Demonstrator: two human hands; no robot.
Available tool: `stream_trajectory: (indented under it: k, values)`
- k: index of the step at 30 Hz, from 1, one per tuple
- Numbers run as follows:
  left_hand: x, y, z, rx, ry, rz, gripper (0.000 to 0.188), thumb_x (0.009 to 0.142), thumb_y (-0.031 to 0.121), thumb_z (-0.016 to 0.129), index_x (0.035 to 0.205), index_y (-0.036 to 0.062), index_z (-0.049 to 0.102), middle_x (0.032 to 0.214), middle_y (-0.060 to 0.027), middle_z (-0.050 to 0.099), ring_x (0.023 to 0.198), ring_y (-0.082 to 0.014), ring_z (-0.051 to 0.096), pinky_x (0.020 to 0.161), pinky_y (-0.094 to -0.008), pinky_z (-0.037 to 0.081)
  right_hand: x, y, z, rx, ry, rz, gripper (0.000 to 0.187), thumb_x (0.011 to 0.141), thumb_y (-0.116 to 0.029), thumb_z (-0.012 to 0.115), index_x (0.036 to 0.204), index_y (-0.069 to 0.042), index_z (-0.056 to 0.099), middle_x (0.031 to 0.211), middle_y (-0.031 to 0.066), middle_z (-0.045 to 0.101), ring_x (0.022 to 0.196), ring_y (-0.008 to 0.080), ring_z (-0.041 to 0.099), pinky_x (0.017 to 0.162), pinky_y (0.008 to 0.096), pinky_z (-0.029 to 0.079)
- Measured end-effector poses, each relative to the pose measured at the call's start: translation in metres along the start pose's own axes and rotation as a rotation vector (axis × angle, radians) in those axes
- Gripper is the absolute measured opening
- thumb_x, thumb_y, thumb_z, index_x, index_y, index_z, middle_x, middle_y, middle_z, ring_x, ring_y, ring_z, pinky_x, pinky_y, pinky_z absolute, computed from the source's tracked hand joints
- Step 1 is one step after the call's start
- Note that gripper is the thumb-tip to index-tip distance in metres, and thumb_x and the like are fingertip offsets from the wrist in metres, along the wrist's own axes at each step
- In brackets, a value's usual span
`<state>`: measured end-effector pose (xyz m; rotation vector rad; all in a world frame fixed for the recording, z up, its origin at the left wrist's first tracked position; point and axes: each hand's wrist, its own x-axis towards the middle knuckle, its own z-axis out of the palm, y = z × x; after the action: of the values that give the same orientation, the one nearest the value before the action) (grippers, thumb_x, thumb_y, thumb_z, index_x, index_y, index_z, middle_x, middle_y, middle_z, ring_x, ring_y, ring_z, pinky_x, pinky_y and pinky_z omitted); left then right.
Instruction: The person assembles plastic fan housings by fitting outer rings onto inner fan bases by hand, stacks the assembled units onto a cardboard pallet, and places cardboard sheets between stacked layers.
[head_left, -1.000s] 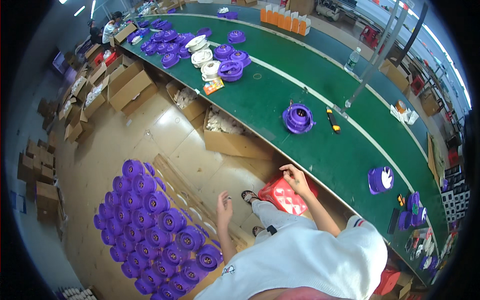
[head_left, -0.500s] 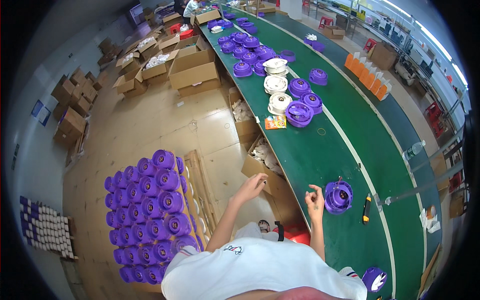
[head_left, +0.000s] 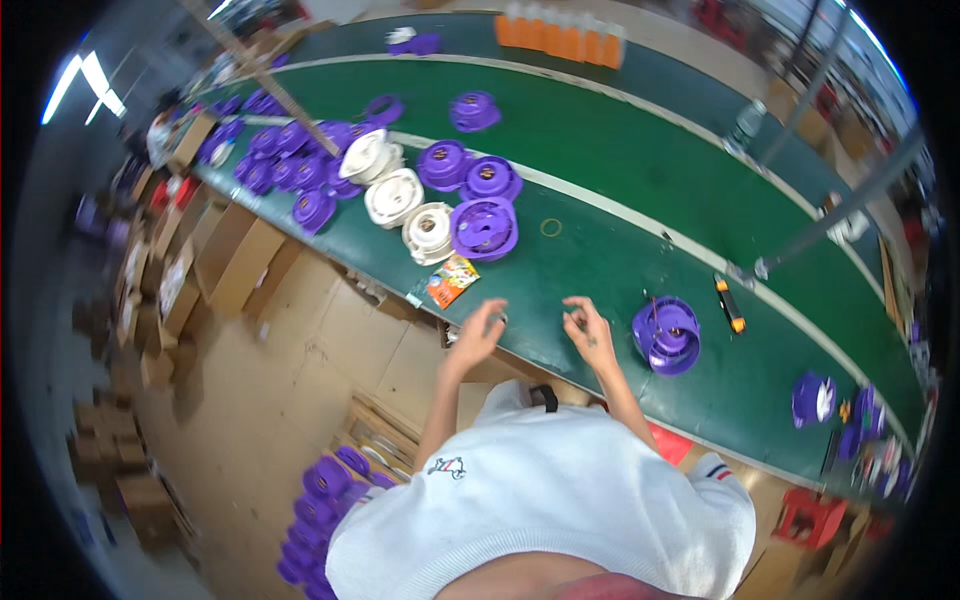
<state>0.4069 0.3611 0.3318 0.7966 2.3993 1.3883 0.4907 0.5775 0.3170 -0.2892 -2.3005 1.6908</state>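
Purple housing (head_left: pixel 667 335) on the green desk (head_left: pixel 597 262), just right of the right hand (head_left: pixel 590 332) and near the front edge, apparently set apart from the other pieces so as to stand alone within easy reach. Hollow side largely upward, probably leaving the inner parts open to view and to the fingers; at the far left rim, a thin strand too small to identify. Right hand half open, thumb and fingers bent toward each other with a gap between, holding nothing and apart from the housing. Left hand (head_left: pixel 480 335) likewise loosely curled and holding nothing, nearest to an orange packet (head_left: pixel 453 281) lying flat. Both held in front of the body near the desk edge, perhaps for freedom to move either way; contact with the surface impossible to tell. Black-and-yellow cutter (head_left: pixel 730 305) just beyond the housing on its right, likely parked there to be handy without crowding. Farther left, white housings (head_left: pixel 395 197) in a short row beside other purple housings (head_left: pixel 484 228), packed close, as if grouped to save room. Below the left arm, stacked purple housings (head_left: pixel 320 510), partly hidden by the shirt (head_left: pixel 540 475), presumably kept off the desk for space.
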Motion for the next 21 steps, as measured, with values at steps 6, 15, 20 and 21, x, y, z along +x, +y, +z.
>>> stream_trajectory:
  k: [6,15,20,21]
  values:
    - [0.157,-0.020,-0.070,0.059,-0.017,0.228,0.042,0.079,0.006,0.053,0.119,0.0078,0.042,0.113,-0.0072,0.048,0.099,-0.0183,0.049,0.082,-0.0316,0.042,0.031,-0.016,0.024,0.092,0.187,0.031,0.023,0.080,-0.005,0.055,0.102,-0.005,0.051,0.059,0.0038,0.049,0.053,0.0113,0.046,0.053,0.0258,0.040]
    - [0.395,-0.125,-0.125,0.341,0.177,0.180,0.041,0.075,0.014,0.058,0.113,0.0025,0.048,0.113,-0.0201,0.046,0.103,-0.0353,0.046,0.089,-0.0394,0.038,0.016,0.011,0.011,-0.157,0.391,0.228,0.023,0.078,-0.004,0.058,0.101,-0.005,0.053,0.062,0.0038,0.049,0.057,0.0119,0.048,0.055,0.0241,0.042]
    - [0.452,-0.165,-0.144,0.465,0.167,-0.117,0.053,0.073,0.018,0.059,0.120,0.0027,0.041,0.122,-0.0198,0.039,0.108,-0.0388,0.044,0.090,-0.0456,0.038,0.049,0.030,0.021,-0.044,0.446,0.457,0.024,0.078,-0.003,0.058,0.101,-0.004,0.053,0.068,0.0016,0.049,0.060,0.0085,0.048,0.057,0.0228,0.042]
    - [0.458,-0.175,-0.156,0.507,0.197,-0.106,0.054,0.072,0.019,0.059,0.121,0.0033,0.040,0.124,-0.0192,0.038,0.109,-0.0393,0.043,0.089,-0.0473,0.039,0.063,0.031,0.025,-0.039,0.400,0.489,0.023,0.079,-0.002,0.056,0.102,-0.003,0.054,0.076,0.0042,0.051,0.063,0.0107,0.051,0.058,0.0233,0.044]
